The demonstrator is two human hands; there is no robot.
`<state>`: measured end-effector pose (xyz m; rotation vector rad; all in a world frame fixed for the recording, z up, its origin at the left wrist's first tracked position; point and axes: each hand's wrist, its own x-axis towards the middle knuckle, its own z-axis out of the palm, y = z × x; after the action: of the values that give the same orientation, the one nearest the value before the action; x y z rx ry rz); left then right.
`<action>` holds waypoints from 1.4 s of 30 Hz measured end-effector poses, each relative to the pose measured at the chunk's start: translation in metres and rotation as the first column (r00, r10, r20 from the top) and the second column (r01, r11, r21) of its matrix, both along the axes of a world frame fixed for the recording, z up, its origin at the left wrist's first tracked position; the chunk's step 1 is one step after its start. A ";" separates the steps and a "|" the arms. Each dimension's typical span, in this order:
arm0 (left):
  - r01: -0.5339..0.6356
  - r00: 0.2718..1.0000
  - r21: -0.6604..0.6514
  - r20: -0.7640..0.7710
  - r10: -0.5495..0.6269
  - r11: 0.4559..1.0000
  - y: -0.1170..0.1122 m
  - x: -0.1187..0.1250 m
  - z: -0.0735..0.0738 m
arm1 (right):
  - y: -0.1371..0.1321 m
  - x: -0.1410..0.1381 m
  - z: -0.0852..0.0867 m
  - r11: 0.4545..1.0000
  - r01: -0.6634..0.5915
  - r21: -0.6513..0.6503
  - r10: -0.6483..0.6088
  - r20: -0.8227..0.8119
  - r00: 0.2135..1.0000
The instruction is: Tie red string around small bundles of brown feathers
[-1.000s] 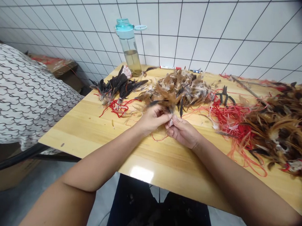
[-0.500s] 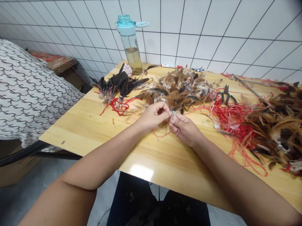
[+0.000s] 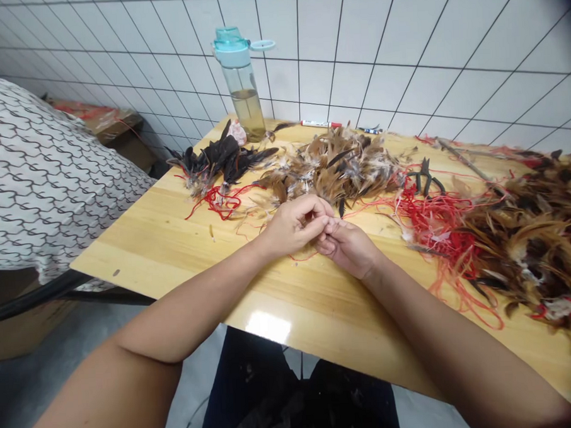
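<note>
Both my hands meet over the middle of the wooden table [image 3: 183, 244]. My left hand [image 3: 290, 225] is curled shut, its fingertips pressed against those of my right hand [image 3: 346, 244], which is also pinched closed. What they pinch is hidden between the fingers; a thin red thread [image 3: 302, 257] trails on the table below them. Just beyond my hands lies a pile of brown feathers [image 3: 333, 164]. A smaller pile of black feathers [image 3: 217, 160] lies to its left with red thread [image 3: 219, 201] beside it.
A big heap of brown feathers [image 3: 536, 228] and tangled red thread [image 3: 432, 223] covers the table's right side. Black pliers [image 3: 424, 176] lie by the heap. A teal-lidded water bottle [image 3: 242, 83] stands at the tiled wall, with markers [image 3: 320, 123] nearby. A patterned cloth [image 3: 42, 180] lies left.
The brown feather held up between my hands a second ago is no longer there. My hands have closed together and dropped slightly toward the table.
</note>
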<state>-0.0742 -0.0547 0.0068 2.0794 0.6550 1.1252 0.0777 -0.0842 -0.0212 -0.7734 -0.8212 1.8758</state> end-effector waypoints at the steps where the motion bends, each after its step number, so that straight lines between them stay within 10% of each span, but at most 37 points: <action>1: 0.005 1.000 -0.068 0.016 -0.004 0.998 0.000 0.000 -0.001 | 0.000 -0.001 -0.001 1.000 0.004 0.008 -0.004 0.029 1.000; 11: 0.051 0.954 -0.542 0.275 0.120 0.839 0.012 0.003 -0.011 | 0.000 -0.005 -0.004 0.984 0.098 0.152 -0.131 0.225 0.966; 42: 0.222 0.934 -0.542 0.357 -0.017 0.811 0.014 -0.001 -0.015 | 0.009 0.011 0.000 0.878 0.075 0.474 -0.312 0.446 0.839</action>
<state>-0.0752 -0.0407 -0.0079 1.3487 0.5894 1.0159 0.0891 -0.0751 -0.0212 -1.0339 -1.3863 1.2262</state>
